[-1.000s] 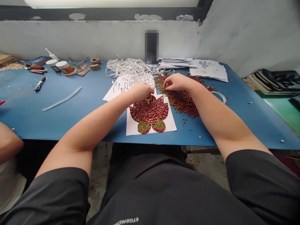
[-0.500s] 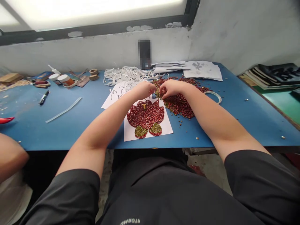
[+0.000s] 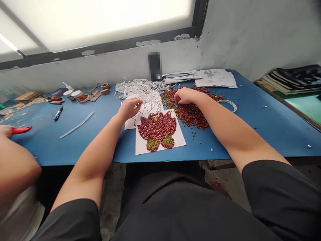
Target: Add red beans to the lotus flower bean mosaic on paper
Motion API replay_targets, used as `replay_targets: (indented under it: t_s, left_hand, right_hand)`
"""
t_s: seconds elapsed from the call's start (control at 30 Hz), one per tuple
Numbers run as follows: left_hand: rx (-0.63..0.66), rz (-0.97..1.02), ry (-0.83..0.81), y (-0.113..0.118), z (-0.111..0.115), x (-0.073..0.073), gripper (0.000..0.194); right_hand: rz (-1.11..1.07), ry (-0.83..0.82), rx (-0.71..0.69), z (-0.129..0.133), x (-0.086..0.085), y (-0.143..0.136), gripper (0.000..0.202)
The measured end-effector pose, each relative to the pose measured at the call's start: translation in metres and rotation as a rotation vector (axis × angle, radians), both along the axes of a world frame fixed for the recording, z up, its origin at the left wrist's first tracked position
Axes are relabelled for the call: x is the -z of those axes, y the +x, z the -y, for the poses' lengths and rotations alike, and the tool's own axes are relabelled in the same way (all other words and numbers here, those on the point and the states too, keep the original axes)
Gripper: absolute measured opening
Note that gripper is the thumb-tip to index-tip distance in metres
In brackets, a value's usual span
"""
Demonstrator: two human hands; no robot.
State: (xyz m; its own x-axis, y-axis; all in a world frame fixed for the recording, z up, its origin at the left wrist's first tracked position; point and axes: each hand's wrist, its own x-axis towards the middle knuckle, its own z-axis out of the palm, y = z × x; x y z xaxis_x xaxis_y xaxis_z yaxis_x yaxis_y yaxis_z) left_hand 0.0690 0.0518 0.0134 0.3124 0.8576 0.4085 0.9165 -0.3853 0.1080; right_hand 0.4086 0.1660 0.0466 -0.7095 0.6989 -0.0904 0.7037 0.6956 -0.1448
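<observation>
A white sheet (image 3: pixel 179 137) lies near the table's front edge, bearing a flower of red beans (image 3: pixel 157 129) with two green-bean leaves below. Behind it is a paper with a line drawing (image 3: pixel 151 104). My left hand (image 3: pixel 131 107) is over the left part of that drawing, its fingers bent and apart, with nothing visible in them. At the pile of red and green beans (image 3: pixel 192 113), my right hand (image 3: pixel 181 96) has its fingers curled together; what they hold, if anything, is too small to make out.
White strips (image 3: pixel 136 87), stacked papers (image 3: pixel 180 76) and a dark device (image 3: pixel 154 67) are at the back. A tape ring (image 3: pixel 228 105) lies right of the beans. Left are jars (image 3: pixel 79 96), a marker (image 3: pixel 58 113) and a clear strip (image 3: pixel 77 125). Another person's hand (image 3: pixel 6 130) holds a red tool (image 3: pixel 22 130).
My left hand has moved left, away from my right hand, uncovering more of the drawing. My right hand has shifted slightly toward the bean pile. The view has tilted, and the other person's hand has appeared.
</observation>
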Motion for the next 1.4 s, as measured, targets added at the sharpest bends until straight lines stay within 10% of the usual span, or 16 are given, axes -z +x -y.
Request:
replay_targets:
  t_s: [0.57,1.4]
  left_hand:
    - [-0.2,0.018,0.026,-0.03,0.013,0.022,0.029]
    - [-0.179,0.052,-0.058,-0.024,0.016,0.018,0.029]
  right_hand:
    - [-0.187,-0.236,-0.013,-0.007,-0.017,0.02,0.023]
    - [-0.434,-0.044,-0.292,0.04,0.04,-0.061,0.02]
